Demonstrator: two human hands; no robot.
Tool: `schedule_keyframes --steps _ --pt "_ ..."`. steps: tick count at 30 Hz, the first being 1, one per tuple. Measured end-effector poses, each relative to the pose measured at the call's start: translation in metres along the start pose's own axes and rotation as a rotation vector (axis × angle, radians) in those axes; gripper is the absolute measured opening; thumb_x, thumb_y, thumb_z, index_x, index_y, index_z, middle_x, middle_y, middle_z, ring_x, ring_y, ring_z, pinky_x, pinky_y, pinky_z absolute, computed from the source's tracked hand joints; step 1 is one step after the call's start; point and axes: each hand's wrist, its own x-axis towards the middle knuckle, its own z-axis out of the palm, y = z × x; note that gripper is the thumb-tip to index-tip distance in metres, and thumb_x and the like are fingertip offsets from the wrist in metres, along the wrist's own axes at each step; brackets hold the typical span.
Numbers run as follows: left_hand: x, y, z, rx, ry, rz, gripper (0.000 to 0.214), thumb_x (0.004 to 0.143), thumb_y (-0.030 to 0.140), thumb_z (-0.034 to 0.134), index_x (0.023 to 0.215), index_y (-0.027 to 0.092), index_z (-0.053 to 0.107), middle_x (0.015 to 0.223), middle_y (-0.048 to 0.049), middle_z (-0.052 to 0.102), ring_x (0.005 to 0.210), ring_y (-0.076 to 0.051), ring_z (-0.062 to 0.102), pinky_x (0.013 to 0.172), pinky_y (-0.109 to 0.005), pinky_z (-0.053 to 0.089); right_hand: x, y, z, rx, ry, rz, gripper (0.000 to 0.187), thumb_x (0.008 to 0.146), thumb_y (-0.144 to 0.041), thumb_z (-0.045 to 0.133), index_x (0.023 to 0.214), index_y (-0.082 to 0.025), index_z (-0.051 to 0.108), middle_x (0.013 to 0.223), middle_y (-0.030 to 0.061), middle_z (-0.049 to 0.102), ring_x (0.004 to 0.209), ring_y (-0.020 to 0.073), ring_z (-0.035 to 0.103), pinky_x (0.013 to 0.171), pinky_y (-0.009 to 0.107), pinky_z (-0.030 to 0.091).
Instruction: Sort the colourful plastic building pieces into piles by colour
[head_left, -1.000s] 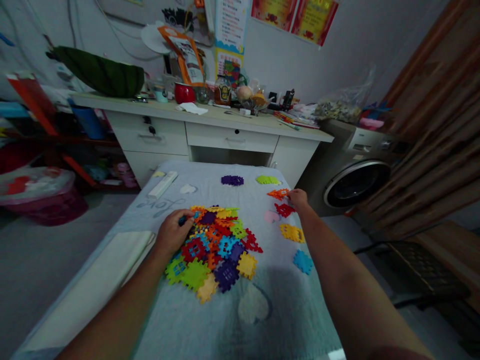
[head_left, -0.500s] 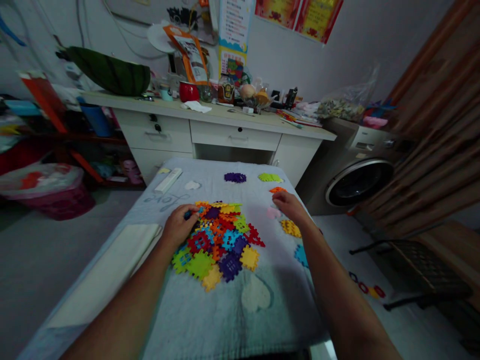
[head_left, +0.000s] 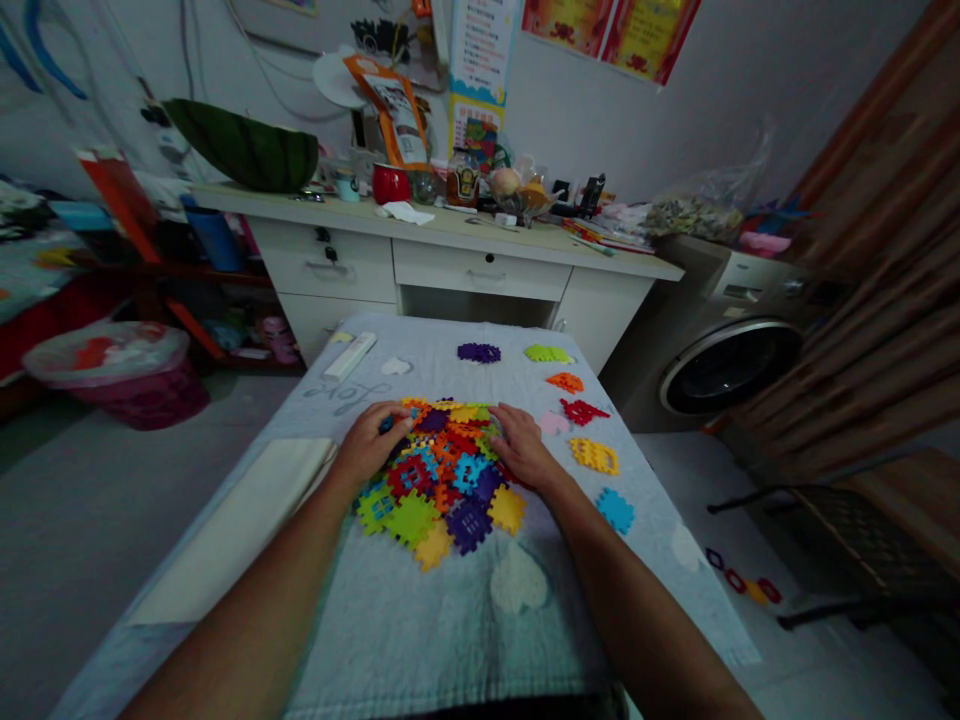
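Note:
A pile of toothed, interlocking plastic building pieces (head_left: 411,518) in many colours lies in the middle of the cloth-covered table (head_left: 465,650). At the pile's left edge, my left hand (head_left: 367,445) is curled, a small dark blue piece (head_left: 386,424) showing between its thumb and fingers. My right hand (head_left: 520,445) rests on the pile's right side, fingers extended and slightly apart, partly covering green and red pieces. Sorted by colour to the right are red pieces (head_left: 582,411), orange pieces (head_left: 565,382), yellow pieces (head_left: 594,455) and blue pieces (head_left: 615,510).
Purple pieces (head_left: 478,352) and green pieces (head_left: 547,353) lie along the table's far side. A white box-like strip (head_left: 351,356) sits at the far left, with a folded pale cloth (head_left: 247,520) nearer. Beyond stand a cluttered cabinet (head_left: 322,265) and a washing machine (head_left: 727,350).
My right hand has moved left from beside the orange pieces to the pile. Red pieces now show on the right, below the orange ones. My left hand stays at the pile's left edge.

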Motion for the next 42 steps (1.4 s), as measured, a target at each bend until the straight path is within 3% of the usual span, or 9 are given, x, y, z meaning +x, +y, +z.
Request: schedule_keyframes --steps 2,7,11,21,27,35,42 --pt "0.000 -0.001 0.001 0.008 -0.004 0.003 0.035 0.078 0.050 0.057 0.092 0.020 0.067 0.105 -0.0071 0.066 0.106 -0.024 0.060 0.102 -0.041 0.042 0.003 0.003 0.003 -0.005 0.015 -0.017 0.047 0.095 -0.032 0.045 0.141 -0.022 0.045 0.148 0.0120 0.043 0.135 0.0255 0.036 0.110 0.048 0.028" --pt "0.001 -0.003 0.002 0.018 -0.009 0.015 0.032 0.078 0.048 0.058 0.091 0.021 0.067 0.105 -0.0071 0.067 0.106 -0.024 0.060 0.102 -0.041 0.042 0.006 0.007 0.003 0.037 0.017 -0.016 0.035 0.095 -0.026 0.041 0.127 -0.021 0.057 0.127 0.0097 0.062 0.121 0.0227 0.050 0.106 0.044 0.034" --pt "0.001 -0.003 0.002 0.025 -0.007 0.021 0.031 0.078 0.048 0.058 0.091 0.021 0.068 0.104 -0.0065 0.068 0.104 -0.024 0.061 0.101 -0.040 0.044 0.010 0.005 -0.001 0.087 0.089 0.018 0.029 0.093 -0.024 0.046 0.116 -0.020 0.063 0.118 0.0085 0.066 0.114 0.0215 0.055 0.103 0.039 0.039" --pt "0.002 -0.003 0.002 0.048 -0.012 0.031 0.030 0.079 0.045 0.057 0.092 0.021 0.068 0.106 -0.0077 0.067 0.105 -0.025 0.061 0.100 -0.042 0.044 0.070 0.021 0.007 0.062 0.066 0.157 0.037 0.077 -0.005 0.054 0.108 -0.017 0.068 0.110 0.0083 0.069 0.100 0.0188 0.061 0.094 0.033 0.046" --pt "0.002 -0.004 0.002 0.053 0.000 0.048 0.026 0.079 0.043 0.058 0.090 0.021 0.068 0.105 -0.0070 0.067 0.105 -0.024 0.061 0.099 -0.042 0.045 0.069 0.029 0.017 0.094 0.114 0.140 0.015 0.079 -0.012 0.058 0.087 -0.018 0.070 0.094 0.0067 0.070 0.095 0.0190 0.061 0.091 0.032 0.045" --pt "0.002 -0.013 0.005 0.057 -0.012 0.041 0.027 0.080 0.042 0.058 0.093 0.021 0.067 0.109 -0.0072 0.065 0.108 -0.025 0.059 0.102 -0.044 0.042 0.065 0.037 0.025 0.441 0.330 0.267 0.019 0.082 -0.028 0.046 0.090 -0.019 0.061 0.073 0.0010 0.067 0.070 0.0174 0.061 0.070 0.028 0.046" --pt "0.003 -0.013 0.004 0.053 -0.006 0.066 0.023 0.081 0.040 0.059 0.092 0.021 0.067 0.107 -0.0064 0.065 0.106 -0.024 0.059 0.100 -0.044 0.043 0.062 0.036 0.024 0.417 0.390 0.227 0.020 0.076 -0.030 0.050 0.086 -0.019 0.062 0.073 0.0012 0.063 0.069 0.0175 0.057 0.067 0.028 0.043"
